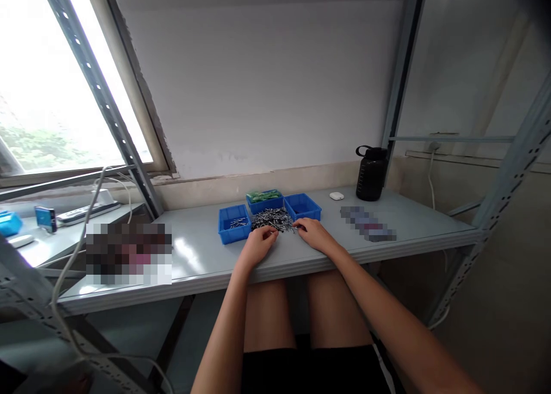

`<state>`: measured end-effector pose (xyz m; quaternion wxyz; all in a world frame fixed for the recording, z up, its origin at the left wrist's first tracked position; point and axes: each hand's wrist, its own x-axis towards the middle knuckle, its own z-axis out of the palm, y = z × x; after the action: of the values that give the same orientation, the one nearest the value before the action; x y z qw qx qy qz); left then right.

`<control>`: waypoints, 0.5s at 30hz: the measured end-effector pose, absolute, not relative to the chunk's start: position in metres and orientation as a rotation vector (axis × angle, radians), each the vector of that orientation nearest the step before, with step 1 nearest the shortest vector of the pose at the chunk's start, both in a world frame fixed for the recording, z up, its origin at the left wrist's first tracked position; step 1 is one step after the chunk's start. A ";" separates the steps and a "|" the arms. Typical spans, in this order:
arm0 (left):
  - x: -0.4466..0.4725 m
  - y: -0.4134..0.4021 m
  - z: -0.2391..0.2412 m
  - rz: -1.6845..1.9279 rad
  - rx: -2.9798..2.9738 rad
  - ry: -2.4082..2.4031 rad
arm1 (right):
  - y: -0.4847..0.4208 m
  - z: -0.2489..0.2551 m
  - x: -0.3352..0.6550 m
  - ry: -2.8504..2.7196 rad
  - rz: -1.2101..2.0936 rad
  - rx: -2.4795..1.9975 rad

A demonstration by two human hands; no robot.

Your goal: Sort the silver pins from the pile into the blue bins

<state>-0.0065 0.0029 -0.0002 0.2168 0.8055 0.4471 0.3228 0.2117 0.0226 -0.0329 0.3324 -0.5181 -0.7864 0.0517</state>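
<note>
A pile of thin silver and black metal pieces (273,215), like screws or nails, lies on the table among three blue bins. My left hand (260,244) rests at the pile's front left, fingers curled together; whatever they hold is too small to make out. At the right edge of the pile, my right hand (314,233) has its fingertips bent down onto loose pieces, its grip unclear in detail. The left blue bin (235,237) contains a few of the silver pieces. Green packets fill the back bin (267,206). The right bin (310,213) has something dark inside.
A black bottle (371,175) and a small white case (336,196) stand at the back right of the grey table (202,273). Blurred patches cover items on both sides. Metal shelf posts (398,67) frame the table; a white cable (71,268) hangs at left.
</note>
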 end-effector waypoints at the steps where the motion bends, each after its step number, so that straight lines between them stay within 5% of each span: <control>1: -0.007 0.003 -0.001 0.894 2.232 1.240 | 0.022 -0.032 0.212 -2.061 0.140 -1.351; 15: -0.005 -0.001 0.003 0.904 2.233 1.239 | 0.018 -0.031 0.209 -2.125 0.138 -1.284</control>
<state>-0.0052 -0.0007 0.0032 0.2146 0.8052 0.4466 0.3258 0.2094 0.0183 -0.0312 0.3218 -0.4888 -0.8092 0.0526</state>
